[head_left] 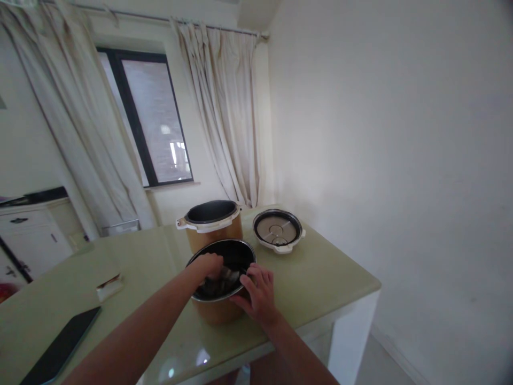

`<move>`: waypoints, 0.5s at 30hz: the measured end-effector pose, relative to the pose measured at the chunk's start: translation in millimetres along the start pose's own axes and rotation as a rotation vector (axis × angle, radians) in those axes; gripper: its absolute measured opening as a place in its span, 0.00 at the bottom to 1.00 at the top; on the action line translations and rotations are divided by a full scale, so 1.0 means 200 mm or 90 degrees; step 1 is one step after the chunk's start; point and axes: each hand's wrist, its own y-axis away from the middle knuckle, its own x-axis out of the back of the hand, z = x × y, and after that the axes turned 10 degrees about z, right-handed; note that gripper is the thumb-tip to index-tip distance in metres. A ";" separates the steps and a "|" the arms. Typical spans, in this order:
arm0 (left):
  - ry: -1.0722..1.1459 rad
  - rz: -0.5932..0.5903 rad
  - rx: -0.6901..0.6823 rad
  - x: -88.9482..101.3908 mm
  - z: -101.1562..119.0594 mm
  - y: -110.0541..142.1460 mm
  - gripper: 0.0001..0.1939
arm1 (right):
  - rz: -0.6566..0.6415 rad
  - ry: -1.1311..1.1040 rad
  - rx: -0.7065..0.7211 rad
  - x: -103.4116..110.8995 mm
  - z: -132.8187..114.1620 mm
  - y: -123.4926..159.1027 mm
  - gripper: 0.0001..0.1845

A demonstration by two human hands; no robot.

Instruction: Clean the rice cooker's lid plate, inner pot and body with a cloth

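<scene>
A round inner pot point(218, 313), golden-brown outside and dark inside with a shiny rim, stands near the front of the table. My left hand point(210, 264) reaches down into it, its fingers curled and partly hidden. A greyish, blurred patch point(229, 277) shows beside those fingers; whether it is a cloth or a reflection is unclear. My right hand point(259, 293) grips the pot's right rim, thumb and fingers around the edge. Just behind stands the cooker body point(218, 235), with a white collar and a dark open top. Its round lid point(277, 229) lies underside up to the right.
The pale green glass-topped table point(312, 267) ends at a corner on the right, near a white wall point(393, 160). A dark phone or tablet point(62, 345) and a small white packet point(109, 287) lie at the left. Curtains point(224, 107) and a window point(156, 117) are behind.
</scene>
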 end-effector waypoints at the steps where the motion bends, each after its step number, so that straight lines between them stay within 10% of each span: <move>1: 0.005 -0.052 -0.011 0.00 0.00 0.01 0.13 | 0.003 -0.002 0.002 0.00 0.00 0.00 0.21; 8: 0.224 -0.161 -0.178 0.06 0.08 0.12 0.21 | -0.015 -0.025 -0.008 0.00 0.01 -0.01 0.22; 11: 0.306 0.001 -0.250 0.10 0.05 0.19 0.30 | -0.034 -0.018 -0.021 0.00 0.02 0.01 0.24; 15: 0.303 0.287 -0.084 0.04 -0.14 0.25 0.24 | -0.043 -0.015 -0.029 0.02 0.02 0.02 0.27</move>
